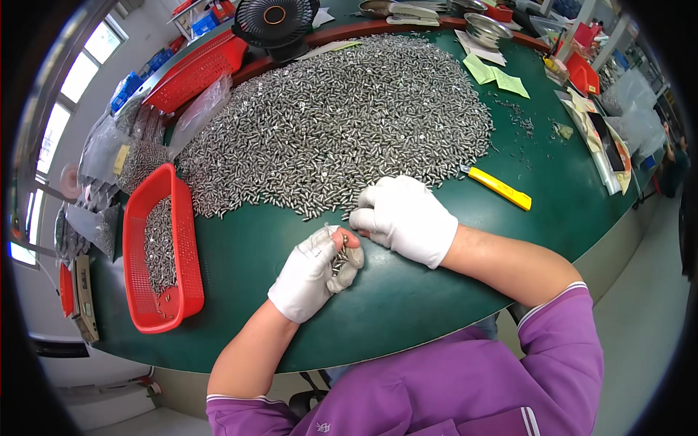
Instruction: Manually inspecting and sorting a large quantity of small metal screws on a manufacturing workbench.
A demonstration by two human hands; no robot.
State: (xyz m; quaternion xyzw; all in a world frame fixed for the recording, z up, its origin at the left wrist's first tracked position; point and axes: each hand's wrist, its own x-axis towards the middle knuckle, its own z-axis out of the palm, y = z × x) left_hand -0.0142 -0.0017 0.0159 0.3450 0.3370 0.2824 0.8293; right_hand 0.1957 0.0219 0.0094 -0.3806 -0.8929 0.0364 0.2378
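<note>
A broad heap of small silver screws [342, 120] covers much of the green table [254, 283]. My left hand [309, 272], in a white glove with a bare thumb tip, is cupped closed around several screws [338, 263] at the near side of the heap. My right hand [408, 220], also gloved in white, rests at the heap's front edge, just right of my left. Its fingers are bent together, and whatever is between them is hidden.
A red plastic basket [190, 280] with more screws stands at the left. A yellow utility knife [500, 189] lies right of the heap. Behind are a black fan [275, 25] and another red basket [196, 76]. Green paper slips [509, 82] and a phone [609, 142] lie farther right.
</note>
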